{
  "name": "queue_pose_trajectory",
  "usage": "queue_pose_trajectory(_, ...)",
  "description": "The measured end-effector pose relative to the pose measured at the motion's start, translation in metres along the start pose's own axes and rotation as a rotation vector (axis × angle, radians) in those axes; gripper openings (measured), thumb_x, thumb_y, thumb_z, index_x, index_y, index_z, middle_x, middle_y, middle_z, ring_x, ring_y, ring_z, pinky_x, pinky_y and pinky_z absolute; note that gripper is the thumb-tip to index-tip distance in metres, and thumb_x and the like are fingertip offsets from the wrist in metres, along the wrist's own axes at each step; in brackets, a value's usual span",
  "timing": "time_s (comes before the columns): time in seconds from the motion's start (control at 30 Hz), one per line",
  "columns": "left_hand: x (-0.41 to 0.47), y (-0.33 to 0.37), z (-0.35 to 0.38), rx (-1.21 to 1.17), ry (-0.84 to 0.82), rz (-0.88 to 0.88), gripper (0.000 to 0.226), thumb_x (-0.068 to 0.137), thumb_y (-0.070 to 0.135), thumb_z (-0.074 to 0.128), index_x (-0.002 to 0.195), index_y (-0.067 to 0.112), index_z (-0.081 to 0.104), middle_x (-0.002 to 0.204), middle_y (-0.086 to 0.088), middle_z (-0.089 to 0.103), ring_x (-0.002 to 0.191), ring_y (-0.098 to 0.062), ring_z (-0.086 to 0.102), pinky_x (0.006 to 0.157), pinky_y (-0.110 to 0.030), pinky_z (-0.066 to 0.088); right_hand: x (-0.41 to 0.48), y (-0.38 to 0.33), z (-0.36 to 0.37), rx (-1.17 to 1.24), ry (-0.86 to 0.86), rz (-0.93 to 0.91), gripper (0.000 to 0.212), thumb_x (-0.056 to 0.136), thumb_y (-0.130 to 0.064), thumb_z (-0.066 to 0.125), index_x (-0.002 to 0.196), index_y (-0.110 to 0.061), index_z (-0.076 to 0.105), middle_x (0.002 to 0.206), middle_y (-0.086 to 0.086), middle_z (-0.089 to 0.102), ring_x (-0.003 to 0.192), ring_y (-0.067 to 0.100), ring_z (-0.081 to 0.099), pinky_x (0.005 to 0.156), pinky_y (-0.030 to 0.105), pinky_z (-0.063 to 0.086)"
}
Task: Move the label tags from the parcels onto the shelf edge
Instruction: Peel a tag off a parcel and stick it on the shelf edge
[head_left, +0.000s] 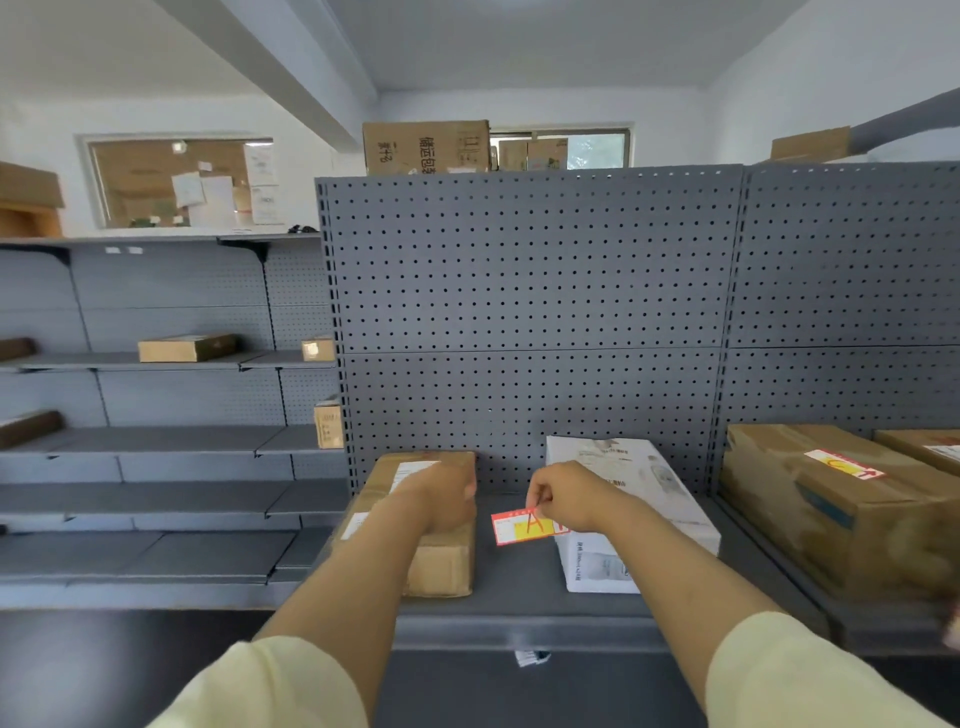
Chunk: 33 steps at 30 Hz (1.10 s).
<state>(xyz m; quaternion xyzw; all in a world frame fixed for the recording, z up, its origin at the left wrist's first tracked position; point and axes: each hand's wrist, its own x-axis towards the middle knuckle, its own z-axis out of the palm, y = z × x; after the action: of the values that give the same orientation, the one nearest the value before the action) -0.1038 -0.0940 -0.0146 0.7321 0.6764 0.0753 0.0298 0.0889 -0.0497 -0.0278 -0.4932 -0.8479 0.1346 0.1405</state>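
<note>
On the grey shelf (519, 587), your left hand (447, 493) lay curled on the brown box (441, 561), steadying it, gripping nothing. Just right, your right hand (563, 499) pinched the red tag (519, 527) by its top edge, long axis level, hanging between the brown box and the white box (623, 519). The shelf edge (519, 631) lay below, nearer you, unobstructed. A tagged carton (831, 499) sat farther right.

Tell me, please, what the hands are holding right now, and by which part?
The right hand pinches the red and yellow tag by its upper right edge. The left hand rests on the brown parcel, gripping nothing visibly.
</note>
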Motion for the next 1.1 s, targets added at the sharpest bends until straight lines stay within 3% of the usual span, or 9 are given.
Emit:
queue_pose_trajectory(0.07,-0.013,-0.016,0.003,-0.017,-0.035,-0.002,0.038,0.093,0.024,0.046,0.130,0.015,0.049,0.131,-0.007,0.057,0.118,-0.027,0.052,0.097,-0.035,0.044,-0.003,-0.021,0.009,-0.006,-0.005,0.007,0.013,0.089,-0.006,0.059,0.095,-0.012,0.068,0.084,-0.005,0.058,0.084,0.016,0.058,0.080,0.032,0.053)
queue_pose_trajectory(0.23,-0.042,-0.052,0.013,-0.041,-0.092,-0.015,0.033,0.091,0.023,0.045,0.122,0.015,0.051,0.124,-0.010,0.057,0.109,-0.029,0.054,0.095,-0.042,0.048,-0.008,-0.054,0.035,-0.038,-0.023,0.037,0.015,0.087,-0.008,0.060,0.083,-0.022,0.064,0.085,-0.006,0.059,0.088,0.018,0.062,0.080,0.032,0.053)
queue_pose_trajectory(0.47,-0.057,-0.080,0.037,-0.175,-0.099,-0.081,0.031,0.090,0.020,0.050,0.119,0.016,0.059,0.123,-0.005,0.060,0.111,-0.025,0.056,0.099,-0.038,0.047,-0.001,-0.070,0.070,-0.033,-0.035,0.056,0.013,0.086,-0.011,0.061,0.086,-0.022,0.068,0.093,-0.006,0.066,0.093,0.016,0.063,0.085,0.035,0.054)
queue_pose_trajectory(0.6,-0.062,-0.083,0.058,-0.154,-0.143,-0.071,0.025,0.092,0.018,0.048,0.113,0.011,0.061,0.119,-0.007,0.060,0.113,-0.026,0.053,0.097,-0.034,0.043,0.000,-0.075,0.092,-0.085,-0.065,0.046,0.014,0.087,-0.012,0.058,0.089,-0.021,0.069,0.101,-0.003,0.068,0.094,0.017,0.063,0.079,0.031,0.053)
queue_pose_trajectory(0.67,-0.067,-0.086,0.067,-0.130,-0.162,-0.090,0.029,0.094,0.021,0.048,0.119,0.011,0.060,0.119,-0.008,0.059,0.115,-0.026,0.055,0.093,-0.032,0.043,-0.001,-0.079,0.101,-0.106,-0.057,0.046,0.017,0.087,-0.010,0.056,0.089,-0.020,0.069,0.101,-0.002,0.069,0.093,0.018,0.063,0.078,0.031,0.053)
queue_pose_trajectory(0.8,-0.071,-0.098,0.087,-0.126,-0.219,-0.131,0.028,0.094,0.016,0.045,0.120,0.013,0.055,0.105,-0.004,0.055,0.094,-0.022,0.057,0.075,-0.028,0.045,0.003,-0.084,0.116,-0.148,-0.016,0.050,0.022,0.086,-0.007,0.051,0.088,-0.021,0.068,0.100,0.000,0.069,0.090,0.022,0.063,0.077,0.031,0.053)
queue_pose_trajectory(0.97,-0.073,-0.105,0.098,-0.102,-0.232,-0.181,0.039,0.094,0.013,0.046,0.132,0.016,0.052,0.127,-0.008,0.058,0.114,-0.030,0.058,0.095,-0.038,0.050,0.008,-0.084,0.133,-0.188,-0.002,0.045,0.025,0.086,-0.005,0.048,0.091,-0.021,0.067,0.101,0.000,0.068,0.090,0.022,0.063,0.078,0.032,0.053)
queue_pose_trajectory(1.1,-0.072,-0.110,0.109,-0.108,-0.228,-0.158,0.044,0.090,0.010,0.049,0.133,0.019,0.052,0.131,-0.007,0.059,0.113,-0.028,0.059,0.096,-0.040,0.051,0.009,-0.083,0.142,-0.207,0.002,0.045,0.023,0.087,-0.007,0.049,0.091,-0.022,0.067,0.099,0.000,0.068,0.087,0.023,0.064,0.077,0.033,0.054)
